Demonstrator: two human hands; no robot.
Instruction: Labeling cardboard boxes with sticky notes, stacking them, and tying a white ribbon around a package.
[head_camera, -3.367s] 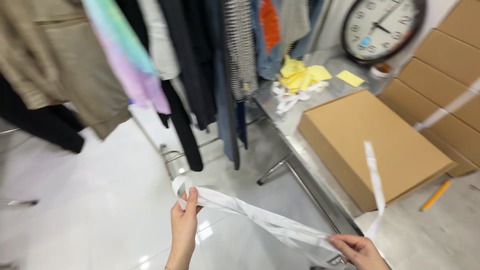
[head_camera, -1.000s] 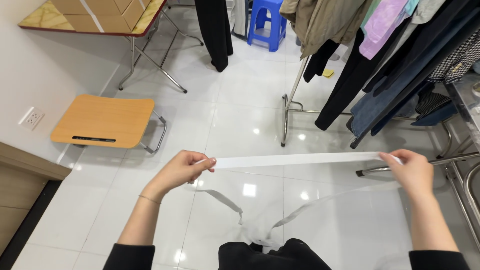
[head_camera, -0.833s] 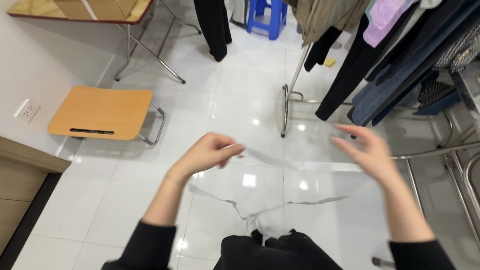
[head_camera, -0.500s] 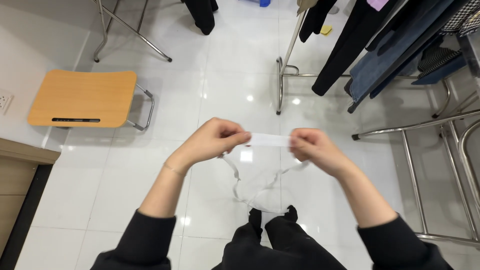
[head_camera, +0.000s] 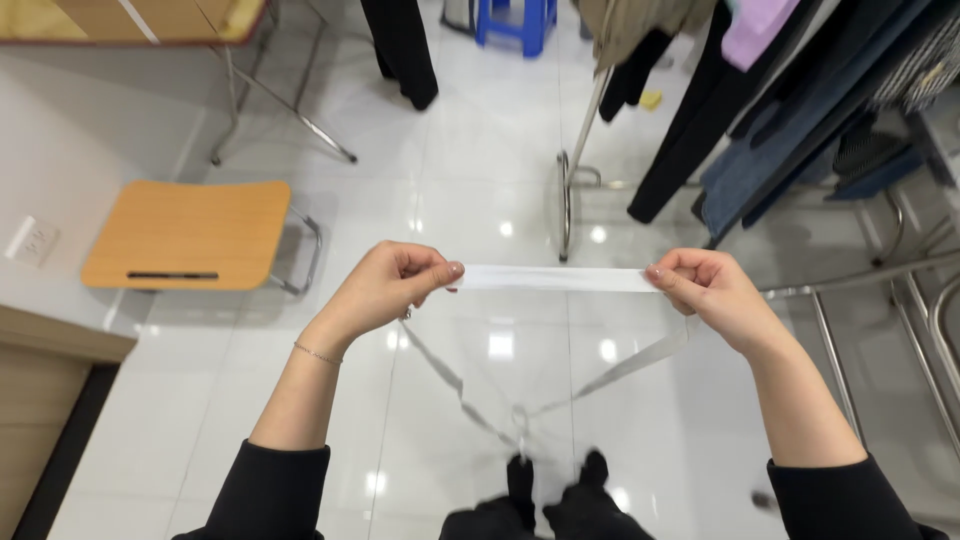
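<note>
A white strip of tape or ribbon (head_camera: 555, 278) stretches flat and level between my two hands. My left hand (head_camera: 395, 285) pinches its left end with thumb and fingers. My right hand (head_camera: 705, 285) pinches its right end. From both hands the rest of the strip hangs down in a loose loop (head_camera: 520, 420) that meets just above my feet. Both arms wear black sleeves, and a thin bracelet sits on my left wrist.
Glossy white tile floor lies below. A wooden-seat stool (head_camera: 185, 235) stands at left, a folding table's metal legs (head_camera: 290, 115) beyond it. A clothes rack (head_camera: 565, 200) with dark hanging garments (head_camera: 720, 110) fills the upper right, with a blue plastic stool (head_camera: 515, 20) behind. Steel tubes (head_camera: 900, 300) run at right.
My hands came together half a second ago, folding the strip short. They have since pulled apart, drawing a flat span taut between them.
</note>
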